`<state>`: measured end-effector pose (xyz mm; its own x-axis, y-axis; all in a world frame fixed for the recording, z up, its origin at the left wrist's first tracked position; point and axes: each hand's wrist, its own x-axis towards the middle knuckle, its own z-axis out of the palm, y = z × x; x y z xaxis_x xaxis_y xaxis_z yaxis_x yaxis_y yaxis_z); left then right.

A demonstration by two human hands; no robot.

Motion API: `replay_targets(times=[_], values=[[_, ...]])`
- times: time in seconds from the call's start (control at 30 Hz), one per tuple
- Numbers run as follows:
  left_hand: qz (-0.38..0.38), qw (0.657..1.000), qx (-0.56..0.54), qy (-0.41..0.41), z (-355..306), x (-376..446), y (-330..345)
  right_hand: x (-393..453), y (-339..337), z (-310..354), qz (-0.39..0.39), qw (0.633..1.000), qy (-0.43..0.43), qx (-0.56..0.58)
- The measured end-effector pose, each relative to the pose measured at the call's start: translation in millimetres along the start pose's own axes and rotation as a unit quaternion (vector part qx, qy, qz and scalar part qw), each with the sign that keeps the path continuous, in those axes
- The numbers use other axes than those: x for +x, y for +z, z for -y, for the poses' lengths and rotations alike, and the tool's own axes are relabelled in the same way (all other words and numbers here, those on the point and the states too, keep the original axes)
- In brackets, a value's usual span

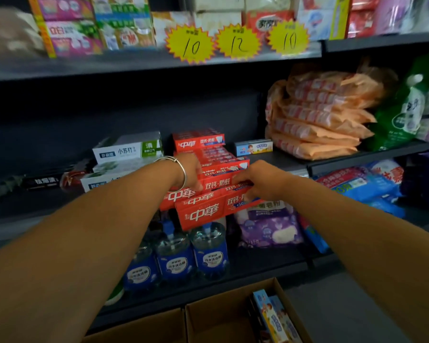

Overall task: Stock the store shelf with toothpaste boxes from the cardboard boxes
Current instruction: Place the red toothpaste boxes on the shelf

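Observation:
Several red toothpaste boxes point(198, 211) are bunched together at the front edge of the dark middle shelf point(278, 158). My left hand point(191, 170), with a silver bangle on the wrist, grips their left side. My right hand point(260, 180) grips their right end from above. Behind them a stack of the same red boxes point(198, 141) stands on the shelf. To its left lie white and green toothpaste boxes point(128, 149), and to its right one small blue box point(253, 147). An open cardboard box point(223, 318) below holds blue children's toothpaste boxes point(270, 315).
Orange packets point(320, 120) and green bags point(401, 115) fill the shelf's right side. Blue-labelled bottles point(183, 253) and purple packs point(268, 226) sit on the lower shelf. Yellow price tags point(238, 42) hang from the top shelf. A second cardboard box point(144, 330) stands at the left.

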<state>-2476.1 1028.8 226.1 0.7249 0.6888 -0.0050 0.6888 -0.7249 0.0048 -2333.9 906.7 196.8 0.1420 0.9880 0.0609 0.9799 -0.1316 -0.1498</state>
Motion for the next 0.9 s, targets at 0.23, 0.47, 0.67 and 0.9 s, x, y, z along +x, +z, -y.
replay_targets(times=[0.23,0.47,0.67,0.9], values=[[-0.045,0.999,-0.021,0.001,9,28,-16,32,-21,-8,-0.033,0.999,0.013,0.003],[-0.072,0.997,-0.010,0.000,21,66,-25,71,-32,-25,-0.064,0.997,0.026,0.027],[-0.081,0.996,-0.027,-0.008,33,103,-28,109,-37,-39,-0.072,0.996,0.026,0.040],[-0.098,0.994,-0.050,-0.015,53,150,-25,156,-41,-60,-0.078,0.995,0.036,0.048]])
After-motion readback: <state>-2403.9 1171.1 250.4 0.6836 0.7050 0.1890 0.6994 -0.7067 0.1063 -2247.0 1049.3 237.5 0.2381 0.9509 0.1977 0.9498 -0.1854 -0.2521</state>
